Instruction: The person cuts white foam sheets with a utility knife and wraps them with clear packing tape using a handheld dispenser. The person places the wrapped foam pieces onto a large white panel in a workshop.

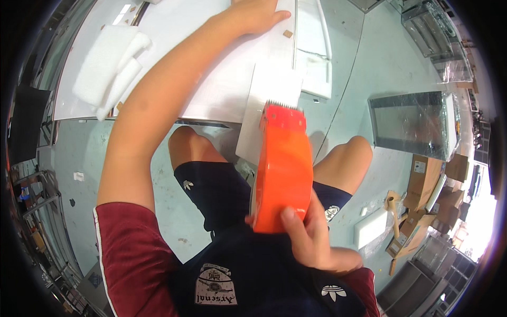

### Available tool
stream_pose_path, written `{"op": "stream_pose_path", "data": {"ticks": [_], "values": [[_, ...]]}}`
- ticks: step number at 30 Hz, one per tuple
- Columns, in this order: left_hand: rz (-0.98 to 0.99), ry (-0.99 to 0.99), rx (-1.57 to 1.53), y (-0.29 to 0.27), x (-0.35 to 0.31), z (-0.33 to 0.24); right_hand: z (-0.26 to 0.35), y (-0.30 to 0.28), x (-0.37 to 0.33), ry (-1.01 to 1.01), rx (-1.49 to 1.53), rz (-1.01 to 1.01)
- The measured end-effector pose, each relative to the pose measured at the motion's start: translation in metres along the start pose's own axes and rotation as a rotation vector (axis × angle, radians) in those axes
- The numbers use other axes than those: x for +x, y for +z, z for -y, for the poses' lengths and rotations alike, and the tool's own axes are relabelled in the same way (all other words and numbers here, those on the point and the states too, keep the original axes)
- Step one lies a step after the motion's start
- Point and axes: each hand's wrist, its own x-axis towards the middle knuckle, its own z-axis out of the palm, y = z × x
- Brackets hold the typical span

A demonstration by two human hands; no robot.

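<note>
My right hand (311, 232) grips the lower end of an orange tape dispenser (285, 169). The dispenser stands upright in the picture, with a red head and a serrated cutting edge at its top. Behind that edge a pale, wide strip (274, 79) overlaps the near edge of a large white panel (216, 79); whether it joins the dispenser I cannot make out. My left arm reaches across the panel. At the top edge of the picture my left hand (259, 15) rests near the panel's right side, thumb stretched out, its other fingers partly cut off.
White foam sheets (108, 68) lie on the panel's left part. A white framed piece (315, 68) adjoins its right side. On the floor to the right are a film-wrapped panel (409, 124), cardboard boxes (422, 179) and a white block (371, 227). Metal racks (45, 203) line the left.
</note>
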Motion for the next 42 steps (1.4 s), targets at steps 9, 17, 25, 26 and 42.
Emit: {"op": "stream_pose_path", "data": {"ticks": [9, 17, 25, 26, 42], "values": [[-0.039, 0.063, -0.010, 0.004, 0.007, 0.008, -0.075, -0.052, -0.029, 0.222, -0.302, 0.218], [0.001, 0.077, 0.070, -0.014, 0.003, -0.007, -0.150, -0.091, 0.013, 0.034, -0.488, 0.124], [0.220, 0.511, -0.036, -0.058, -0.127, -0.086, -0.182, -0.101, 0.059, -0.115, -0.561, -0.044], [0.208, 0.528, -0.025, -0.064, -0.137, -0.086, -0.182, -0.102, 0.060, -0.116, -0.574, -0.044], [0.089, 0.521, 0.177, -0.043, -0.149, -0.078, -0.253, -0.157, 0.064, 0.044, -0.646, -0.027]]}}
